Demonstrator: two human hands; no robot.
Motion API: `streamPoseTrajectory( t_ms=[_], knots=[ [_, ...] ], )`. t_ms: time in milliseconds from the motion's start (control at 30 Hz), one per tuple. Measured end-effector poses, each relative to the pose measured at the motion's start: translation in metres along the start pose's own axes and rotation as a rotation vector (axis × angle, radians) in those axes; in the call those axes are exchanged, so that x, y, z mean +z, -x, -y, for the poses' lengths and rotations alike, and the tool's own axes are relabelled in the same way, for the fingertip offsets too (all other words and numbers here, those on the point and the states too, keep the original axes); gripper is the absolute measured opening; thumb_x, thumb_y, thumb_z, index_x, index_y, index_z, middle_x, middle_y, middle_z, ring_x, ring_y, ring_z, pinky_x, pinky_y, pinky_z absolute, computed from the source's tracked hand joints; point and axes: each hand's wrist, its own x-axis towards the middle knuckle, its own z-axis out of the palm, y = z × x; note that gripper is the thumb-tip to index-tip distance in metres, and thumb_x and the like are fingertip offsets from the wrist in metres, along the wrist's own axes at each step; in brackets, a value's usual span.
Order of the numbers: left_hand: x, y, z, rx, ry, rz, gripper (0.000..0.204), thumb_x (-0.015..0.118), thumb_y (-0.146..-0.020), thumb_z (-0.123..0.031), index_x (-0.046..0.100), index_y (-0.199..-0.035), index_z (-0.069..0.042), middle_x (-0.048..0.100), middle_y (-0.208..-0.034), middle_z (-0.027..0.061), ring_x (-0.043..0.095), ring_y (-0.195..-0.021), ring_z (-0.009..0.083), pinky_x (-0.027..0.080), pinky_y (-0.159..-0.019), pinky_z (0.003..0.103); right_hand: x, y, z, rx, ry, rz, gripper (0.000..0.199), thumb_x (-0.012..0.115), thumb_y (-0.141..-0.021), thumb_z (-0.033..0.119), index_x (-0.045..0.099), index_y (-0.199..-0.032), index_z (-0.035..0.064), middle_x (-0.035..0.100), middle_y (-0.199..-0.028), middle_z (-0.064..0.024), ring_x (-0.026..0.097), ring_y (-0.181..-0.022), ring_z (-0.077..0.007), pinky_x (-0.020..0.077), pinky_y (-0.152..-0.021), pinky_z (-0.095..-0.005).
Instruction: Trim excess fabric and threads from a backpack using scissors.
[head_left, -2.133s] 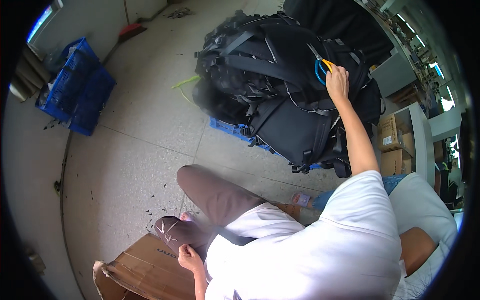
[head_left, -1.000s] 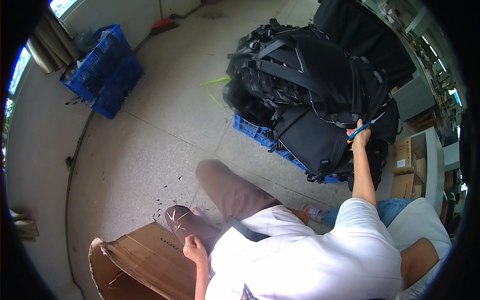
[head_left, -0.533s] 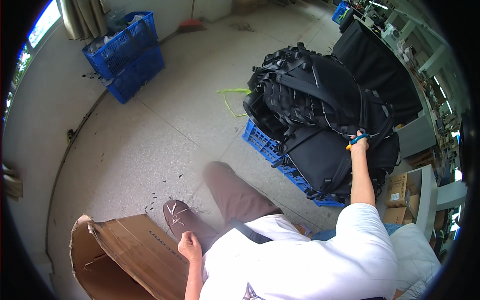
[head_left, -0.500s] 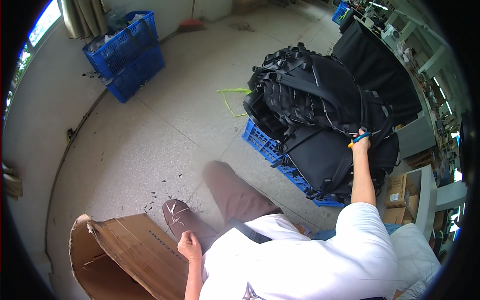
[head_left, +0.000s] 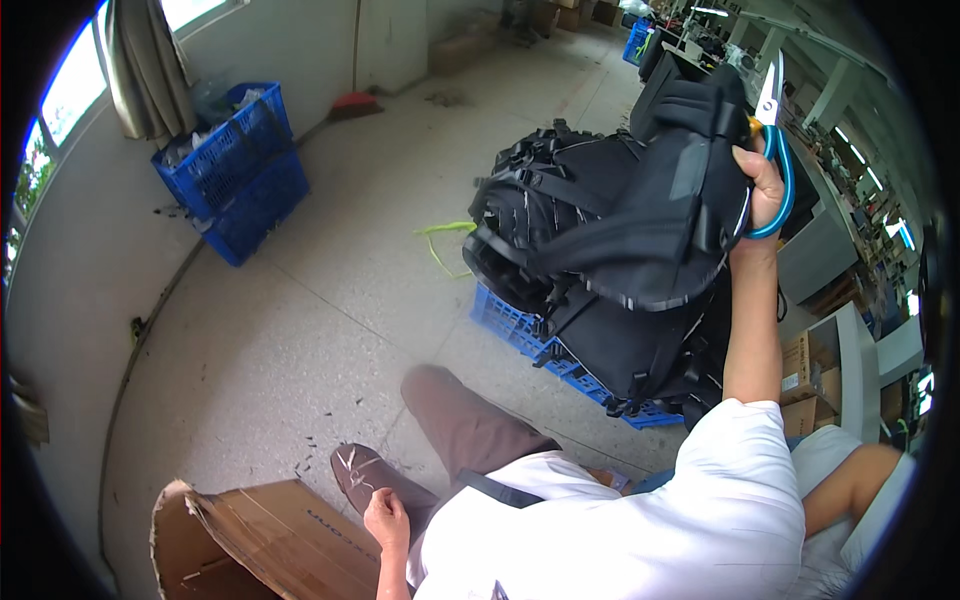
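My right hand (head_left: 765, 195) is raised at the right, closed round scissors (head_left: 785, 190) with blue-green loop handles and blades pointing up. The same hand also grips a black backpack (head_left: 690, 235), lifted off the pile with its straps hanging. Beneath it lie more black backpacks (head_left: 600, 330) on a blue plastic crate (head_left: 505, 318). My left hand (head_left: 387, 518) is by my thigh, its fingers curled together; whether anything is in them is hidden. Pale thread scraps (head_left: 352, 466) lie on my brown trouser leg.
An open cardboard box (head_left: 275, 525) stands at my left. Stacked blue crates (head_left: 240, 180) sit by the wall, with a red dustpan (head_left: 355, 105) farther back. Cartons (head_left: 803, 385) fill a shelf at the right. Another person's arm (head_left: 850, 485) shows at lower right.
My right hand has risen, pulling a backpack up from the pile. The scissors now point upward. My left hand has shifted only slightly, and another person's arm has come into sight.
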Motion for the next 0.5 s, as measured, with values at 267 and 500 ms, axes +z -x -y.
streamPoseTrajectory(
  t_ms=[267,500],
  knots=[
    [-0.082,-0.105,-0.104,0.225,0.825,-0.066,0.028,0.059,-0.081,-0.006,0.054,-0.109,-0.002,0.056,-0.092,0.0038,0.051,-0.079,0.0105,0.042,-0.068,0.022,0.136,0.041,-0.026,0.45,-0.345,0.59,0.06,0.053,-0.062,0.004,0.043,-0.12,-0.005,0.058,-0.102,-0.0168,0.059,-0.088,-0.022,0.0474,-0.082,-0.0309],
    [-0.155,-0.171,-0.188,0.55,0.994,-0.066,0.086,0.074,-0.065,-0.046,0.039,-0.129,-0.001,0.047,-0.124,0.0119,0.046,-0.114,0.0201,0.037,-0.092,0.031,0.185,0.098,-0.077,0.831,-0.597,0.863,0.058,0.063,-0.057,0.006,0.05,-0.112,-0.0047,0.06,-0.085,-0.0066,0.057,-0.074,-0.0109,0.0456,-0.069,-0.022]
  ],
)
